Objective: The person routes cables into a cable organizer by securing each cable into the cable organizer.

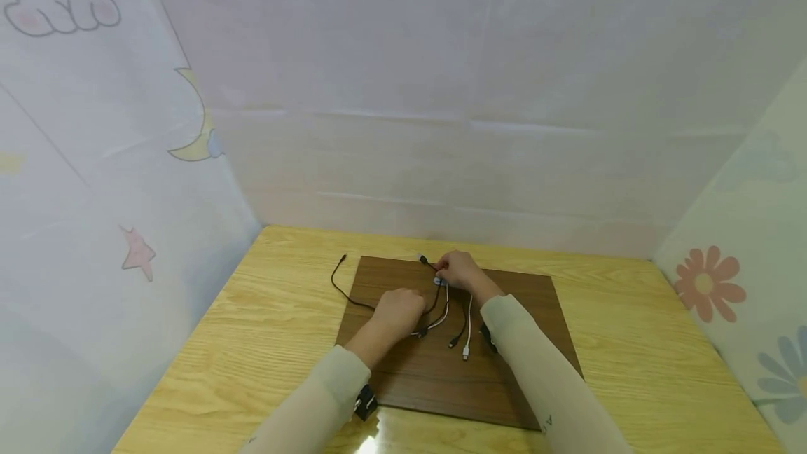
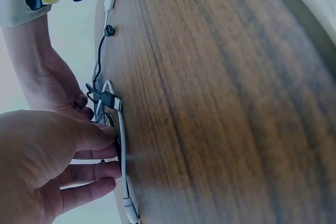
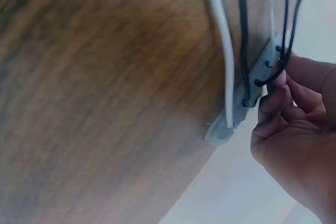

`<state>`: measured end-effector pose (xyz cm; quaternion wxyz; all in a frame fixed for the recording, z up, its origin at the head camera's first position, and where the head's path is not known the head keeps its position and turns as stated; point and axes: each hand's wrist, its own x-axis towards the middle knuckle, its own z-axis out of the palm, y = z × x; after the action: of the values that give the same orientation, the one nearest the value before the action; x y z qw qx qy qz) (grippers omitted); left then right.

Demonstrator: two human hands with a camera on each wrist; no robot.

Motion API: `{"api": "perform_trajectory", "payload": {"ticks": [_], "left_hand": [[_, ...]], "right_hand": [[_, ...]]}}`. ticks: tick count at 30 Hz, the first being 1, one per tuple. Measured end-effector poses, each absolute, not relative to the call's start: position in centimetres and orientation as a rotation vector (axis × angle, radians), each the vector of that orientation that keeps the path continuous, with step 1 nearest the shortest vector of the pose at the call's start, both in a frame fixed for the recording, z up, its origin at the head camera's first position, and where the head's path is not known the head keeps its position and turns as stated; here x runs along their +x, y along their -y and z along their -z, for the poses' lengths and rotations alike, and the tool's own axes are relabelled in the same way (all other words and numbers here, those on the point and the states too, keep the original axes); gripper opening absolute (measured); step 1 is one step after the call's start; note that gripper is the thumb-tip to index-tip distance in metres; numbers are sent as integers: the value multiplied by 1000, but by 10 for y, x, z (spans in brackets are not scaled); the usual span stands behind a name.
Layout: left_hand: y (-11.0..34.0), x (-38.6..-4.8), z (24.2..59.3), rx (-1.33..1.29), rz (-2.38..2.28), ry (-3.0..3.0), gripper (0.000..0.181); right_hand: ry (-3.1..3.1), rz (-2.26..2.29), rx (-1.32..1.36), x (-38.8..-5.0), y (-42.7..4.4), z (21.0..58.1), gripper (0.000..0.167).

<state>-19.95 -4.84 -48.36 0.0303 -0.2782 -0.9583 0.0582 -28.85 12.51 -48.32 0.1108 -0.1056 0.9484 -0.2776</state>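
A grey cable organizer (image 3: 223,132) with slots lies near the far edge of a dark wooden board (image 1: 441,384). White and black cables run through its slots, among them a white cable (image 3: 224,51) and a black cable (image 3: 243,30). At the organizer, my right hand (image 1: 459,270) pinches a black cable by its slot, fingertips against the organizer's far side. Nearer and to the left, my left hand (image 1: 398,310) holds a black cable between thumb and fingers, just above the board. Beside its thumb is a black plug (image 2: 109,99); a white cable passes by its fingertips.
Two cable ends, a white plug (image 1: 466,353) and a black plug (image 1: 453,342), lie on the board. A thin black cable (image 1: 334,282) extends left onto the yellow wooden table (image 1: 221,335). Another plug (image 1: 422,258) rests past the organizer. A pale curtain (image 1: 441,160) stands behind.
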Motion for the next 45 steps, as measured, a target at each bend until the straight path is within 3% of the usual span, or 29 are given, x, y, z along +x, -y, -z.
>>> {"api": "perform_trajectory", "payload": {"ticks": [22, 45], "left_hand": [[51, -196, 488, -846, -197, 2912, 9], [46, -182, 481, -811, -184, 2953, 47]], "right_hand": [[-2740, 817, -217, -293, -122, 481, 10], [-2763, 844, -331, -292, -126, 482, 12]]}}
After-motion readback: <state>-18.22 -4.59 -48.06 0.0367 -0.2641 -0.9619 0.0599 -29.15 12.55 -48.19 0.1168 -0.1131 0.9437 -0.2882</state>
